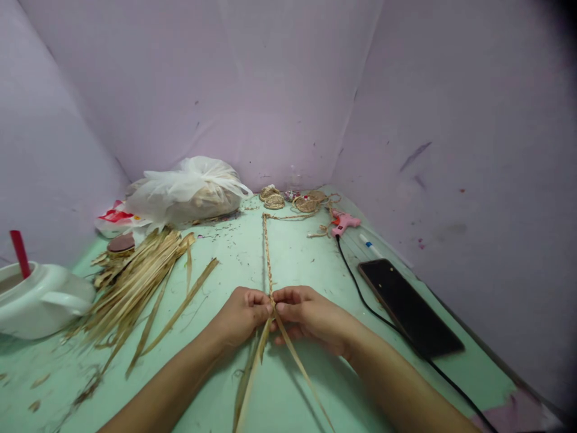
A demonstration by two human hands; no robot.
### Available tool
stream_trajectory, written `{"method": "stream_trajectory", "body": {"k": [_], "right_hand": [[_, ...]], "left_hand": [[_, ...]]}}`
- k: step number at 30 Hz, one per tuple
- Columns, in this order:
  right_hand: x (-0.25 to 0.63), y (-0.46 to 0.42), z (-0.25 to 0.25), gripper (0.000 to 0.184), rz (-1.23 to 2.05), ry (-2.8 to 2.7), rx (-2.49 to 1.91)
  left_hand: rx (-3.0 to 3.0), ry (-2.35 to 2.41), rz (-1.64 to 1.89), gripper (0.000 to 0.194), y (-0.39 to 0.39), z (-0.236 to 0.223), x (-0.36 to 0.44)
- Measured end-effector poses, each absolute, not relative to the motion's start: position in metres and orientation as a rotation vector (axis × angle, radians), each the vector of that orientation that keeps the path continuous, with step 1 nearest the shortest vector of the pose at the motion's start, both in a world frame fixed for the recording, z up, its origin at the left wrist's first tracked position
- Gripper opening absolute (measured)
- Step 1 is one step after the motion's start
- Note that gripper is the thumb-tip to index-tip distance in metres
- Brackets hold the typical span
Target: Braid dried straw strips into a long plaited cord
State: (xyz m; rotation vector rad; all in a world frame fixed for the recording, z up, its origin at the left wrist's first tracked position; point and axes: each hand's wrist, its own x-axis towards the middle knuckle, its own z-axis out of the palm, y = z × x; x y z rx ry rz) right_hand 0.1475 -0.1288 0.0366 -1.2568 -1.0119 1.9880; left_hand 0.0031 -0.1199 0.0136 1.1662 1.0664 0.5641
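Note:
A thin braid (267,252) of dried plant fibre runs away from me across the green table, then bends right at its far end. My left hand (246,313) pinches its near end, thumb against fingers. Close beside it, my right hand (311,316) grips the same end, thumb and forefinger together. Loose strands hang toward me below the fingertips: a wider leaf strip (259,355) on the left and a narrow strip (304,367) on the right. The exact crossing of the strands is partly hidden by my fingers.
Left lie a pile of dried leaf strips (139,276) and a white pot (54,297); behind them sits a stuffed plastic bag (193,189). Woven coils (273,198) rest near the back wall. Right are a pink glue gun (345,222), its black cord (363,291) and a phone (410,307).

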Motion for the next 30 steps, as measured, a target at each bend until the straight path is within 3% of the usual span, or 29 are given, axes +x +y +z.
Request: {"method": "stream_trajectory", "body": {"k": [6,13,19,25,30], "right_hand": [[0.15,-0.128,0.021,0.004,1.926,-1.176,-1.297],[0.152,-0.128,0.012,0.026,2.025,-1.158,-1.077],[0.152,-0.126,0.006,0.005,1.841,-1.469,-1.211],[0.152,-0.123,-0.004,0.017,1.649,-1.563,-1.391],[0.15,-0.124,-0.005,0.015,1.572,-1.609,-1.335]], "left_hand": [[1.244,1.124,0.584,0.023,-0.118,0.01,0.003],[1.168,1.067,0.573,0.016,-0.121,0.008,0.006],[1.357,1.086,0.557,0.018,-0.12,0.006,0.004],[1.475,1.175,0.522,0.02,-0.117,0.002,0.001],[1.477,1.204,0.501,0.02,-0.118,0.001,0.002]]}}
